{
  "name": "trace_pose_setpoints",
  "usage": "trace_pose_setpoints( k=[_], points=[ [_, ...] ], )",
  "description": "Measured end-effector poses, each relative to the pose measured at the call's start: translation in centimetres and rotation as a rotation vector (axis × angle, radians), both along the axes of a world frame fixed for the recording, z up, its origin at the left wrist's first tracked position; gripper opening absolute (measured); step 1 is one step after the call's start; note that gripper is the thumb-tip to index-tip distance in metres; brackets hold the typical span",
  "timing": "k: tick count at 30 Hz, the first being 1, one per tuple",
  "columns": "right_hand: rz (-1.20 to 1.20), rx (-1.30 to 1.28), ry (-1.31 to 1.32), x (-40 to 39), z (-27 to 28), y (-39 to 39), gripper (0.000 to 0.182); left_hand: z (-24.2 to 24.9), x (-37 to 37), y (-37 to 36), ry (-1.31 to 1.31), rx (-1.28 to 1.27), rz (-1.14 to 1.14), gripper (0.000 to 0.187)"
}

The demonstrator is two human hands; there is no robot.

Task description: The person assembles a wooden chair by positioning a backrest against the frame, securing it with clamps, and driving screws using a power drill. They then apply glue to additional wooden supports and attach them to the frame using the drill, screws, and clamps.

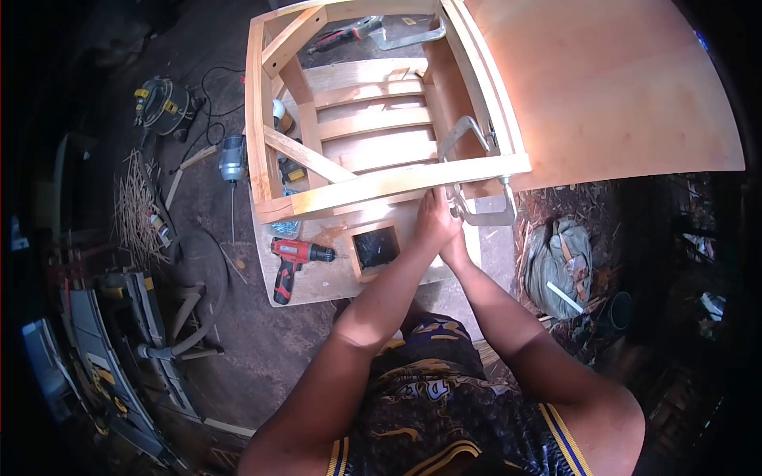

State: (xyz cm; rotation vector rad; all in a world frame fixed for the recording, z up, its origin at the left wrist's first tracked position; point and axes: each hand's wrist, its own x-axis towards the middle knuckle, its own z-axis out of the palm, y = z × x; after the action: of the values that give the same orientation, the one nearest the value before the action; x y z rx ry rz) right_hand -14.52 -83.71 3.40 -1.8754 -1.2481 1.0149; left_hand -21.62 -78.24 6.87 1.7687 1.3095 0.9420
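Brown sticks [135, 198]: lying in a loose pile on the floor [238, 381], far left.

Vacuum [165, 107], yellow and black: standing just beyond them.

Power tool [232, 157], grey-blue: resting just left of the frame [373, 187].

Drill [295, 254], red and black: lying on its side on the board [298, 292], bit pointing right towards a small box [355, 258] with dark contents.

Frame, pale wood, braced: standing over the board, ahead of the person, its near rail [413, 178] running across in front of both hands. Judged as stiff and fairly bulky, more awkward than fragile; bare wood is probably offering a dry, sure hold. Best holds: the near rail and the corner posts, one hand on each side, rather than the thin diagonal braces.

Left hand [434, 222]: bending upward just under the rail, beside the metal clamps. Fingers partly hidden; whether they are closing on a clamp or the wood, cannot tell.

Right hand [455, 247]: sitting close against the left wrist, fingers largely hidden; grip cannot be told.

Clamps [488, 217], grey metal: hanging at the rail's right end, looking heavy and rigid.

Panel [619, 95], reddish, broad: extending right from the frame.

Sack [559, 270], greyish: slumping on the floor, right.
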Motion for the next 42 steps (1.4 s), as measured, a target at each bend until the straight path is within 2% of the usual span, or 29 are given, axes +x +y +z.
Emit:
trace_pose_setpoints(
  k=[2, 4, 5, 7, 8, 9, 11, 12, 14, 15, 17, 19, 20, 22, 23, 25, 26, 28, 32, 34, 35, 37, 40, 42],
  points=[
    [-0.018, -0.03, 0.02, -0.6, -0.5, 0.7, 0.042, -0.6, -0.2, 0.9, 0.093, 0.034, -0.007, 0.065],
    [-0.151, 0.032, 0.232, -1.5, -1.1, 1.0, 0.04, -2.0, 0.0, 1.2, 0.333, -0.013, 0.035, 0.063],
    [-0.178, 0.04, 0.226, -1.3, -1.4, 0.9, 0.04, -2.0, -0.3, 1.9, 0.328, -0.004, 0.009, 0.063],
    [-0.035, -0.103, 0.292, -1.0, -2.4, 0.9, 0.037, -1.2, -1.5, 4.6, 0.367, -0.309, -0.183, 0.06],
    [-0.087, -0.262, 0.44, -1.3, -1.6, 1.2, 0.036, -0.3, -2.0, 5.1, 0.34, -0.353, -0.229, 0.06],
    [-0.107, -0.256, 0.443, -1.8, -1.0, 1.1, 0.036, -1.4, -2.1, 5.0, 0.345, -0.349, -0.25, 0.06],
    [-0.079, -0.095, 0.376, -2.2, 0.0, 1.4, 0.035, -2.3, -2.1, 4.6, 0.259, 0.151, -0.118, 0.062],
    [-0.095, -0.086, 0.371, -2.2, 0.2, 1.7, 0.035, -2.3, -2.3, 4.5, 0.172, 0.19, -0.106, 0.058],
    [-0.075, 0.064, 0.193, -2.4, 0.3, 2.0, 0.047, -2.2, -1.9, 4.3, 0.184, 0.223, -0.08, 0.058],
    [-0.089, 0.066, 0.187, -2.3, 0.4, 2.4, 0.047, -2.0, -1.7, 4.2, 0.198, 0.251, -0.035, 0.058],
    [-0.092, -0.079, 0.197, -1.7, 0.7, 3.5, 0.047, -1.2, -1.9, 4.1, 0.244, 0.165, -0.094, 0.06],
    [-0.062, -0.12, 0.153, -1.5, 1.9, 4.3, 0.046, -0.7, -2.0, 4.6, 0.343, -0.131, -0.246, 0.093],
    [-0.03, -0.16, 0.116, -1.5, 2.1, 4.6, 0.046, -1.2, -1.9, 4.6, 0.346, -0.133, -0.244, 0.093],
    [-0.024, -0.155, 0.124, -1.4, 1.4, 4.7, 0.046, -2.3, -1.8, 4.4, 0.208, 0.169, -0.103, 0.078],
    [-0.018, -0.149, 0.126, -1.3, 1.1, 4.8, 0.046, -2.4, -1.6, 4.5, 0.211, 0.17, -0.1, 0.078],
    [-0.009, -0.133, 0.13, -0.9, 0.4, 4.9, 0.047, -2.7, -1.1, 4.9, 0.15, 0.181, -0.084, 0.063],
    [-0.005, -0.125, 0.131, -0.6, 0.1, 5.0, 0.047, -3.1, -0.6, 4.8, 0.151, 0.183, -0.082, 0.063],
    [0.002, -0.11, 0.135, -0.3, -0.8, 5.1, 0.047, -4.0, 0.3, 4.6, 0.16, 0.143, 0.034, 0.056],
    [0.016, -0.086, 0.147, 0.1, -2.1, 4.8, 0.048, -2.8, -0.8, 5.0, 0.123, 0.215, -0.042, 0.057],
    [0.024, -0.069, 0.148, 0.5, -2.6, 4.8, 0.048, -1.8, -1.9, 5.3, 0.094, 0.061, -0.252, 0.06],
    [0.029, -0.061, 0.152, 0.4, -2.8, 4.9, 0.048, -1.8, -1.9, 5.2, 0.099, 0.062, -0.249, 0.06],
    [0.043, -0.051, 0.16, 0.2, -3.2, 4.7, 0.049, -1.8, -1.9, 4.8, 0.347, 0.128, -0.281, 0.064],
    [0.06, -0.032, 0.16, 0.2, -3.5, 4.6, 0.049, -2.2, -1.7, 5.3, 0.37, -0.025, -0.341, 0.068],
    [0.067, -0.019, 0.157, 0.4, -3.6, 4.6, 0.049, -1.8, -1.8, 4.9, 0.376, -0.049, -0.303, 0.071]
  ],
)
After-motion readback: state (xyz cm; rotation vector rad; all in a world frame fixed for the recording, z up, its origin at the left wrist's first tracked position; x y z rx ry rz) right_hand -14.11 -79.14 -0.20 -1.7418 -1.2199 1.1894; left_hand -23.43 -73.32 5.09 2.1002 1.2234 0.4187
